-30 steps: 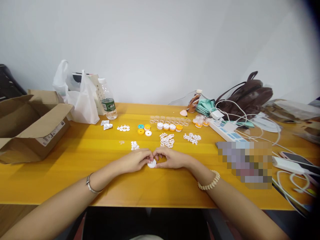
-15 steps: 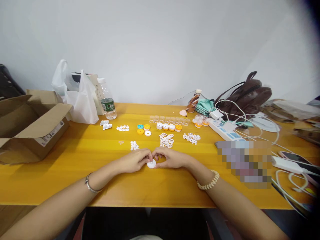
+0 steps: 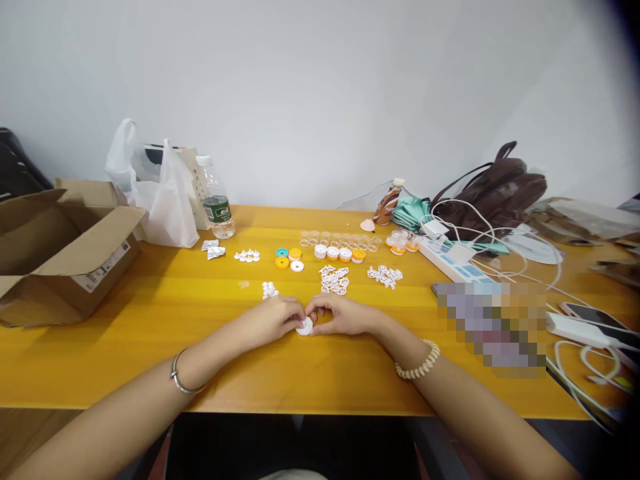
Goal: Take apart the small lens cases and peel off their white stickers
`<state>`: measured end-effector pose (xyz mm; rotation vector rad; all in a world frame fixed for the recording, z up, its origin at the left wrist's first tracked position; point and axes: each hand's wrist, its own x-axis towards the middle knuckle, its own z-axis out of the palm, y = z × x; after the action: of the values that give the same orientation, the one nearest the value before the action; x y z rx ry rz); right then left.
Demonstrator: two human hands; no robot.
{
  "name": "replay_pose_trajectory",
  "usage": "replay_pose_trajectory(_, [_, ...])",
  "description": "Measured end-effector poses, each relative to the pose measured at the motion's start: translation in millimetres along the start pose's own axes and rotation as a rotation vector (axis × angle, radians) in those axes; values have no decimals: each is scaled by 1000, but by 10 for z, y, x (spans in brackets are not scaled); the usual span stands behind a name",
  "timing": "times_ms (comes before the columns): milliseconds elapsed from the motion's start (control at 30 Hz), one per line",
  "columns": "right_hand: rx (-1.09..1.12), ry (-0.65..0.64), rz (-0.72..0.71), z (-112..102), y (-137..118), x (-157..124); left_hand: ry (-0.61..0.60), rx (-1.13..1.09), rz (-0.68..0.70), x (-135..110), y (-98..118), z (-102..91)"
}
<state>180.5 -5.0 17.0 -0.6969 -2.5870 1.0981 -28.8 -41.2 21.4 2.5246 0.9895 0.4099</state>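
Observation:
Near the middle of the table a small round white plastic disc sits between my hands. My left hand has its fingertips pinched together at the disc's upper left, where any smaller part is hidden. From the right, my right hand grips the disc's edge, thumb and fingers curved around it. Just beyond my left hand lies a pile of small white caps. White openwork plastic pieces are heaped past my right hand, and more small white pieces lie farther right.
Behind stand clear cylinders, white and orange round parts, and coloured rings. An open cardboard box and a water bottle are at left. At right are a power strip, cables and a brown bag.
Both hands stay at the disc, with only a slight shift of the left fingers over it. The whole view has moved a little.

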Motion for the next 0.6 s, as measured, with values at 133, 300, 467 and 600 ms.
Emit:
replay_pose_trajectory(133, [12,-4,-2,-7,-3,2,-2,37,59,-3,9,-28])
replay_pose_trajectory(300, [17,-5,-8,-10,0,-3,-17,57,104,0,-7,-56])
replay_pose_trajectory(467, [3,11,-14,0,9,-8,48,54,71,0,-35,-100])
replay_pose_trajectory(600, [28,12,9,5,8,-9,218,94,-80,-38,-150,-286])
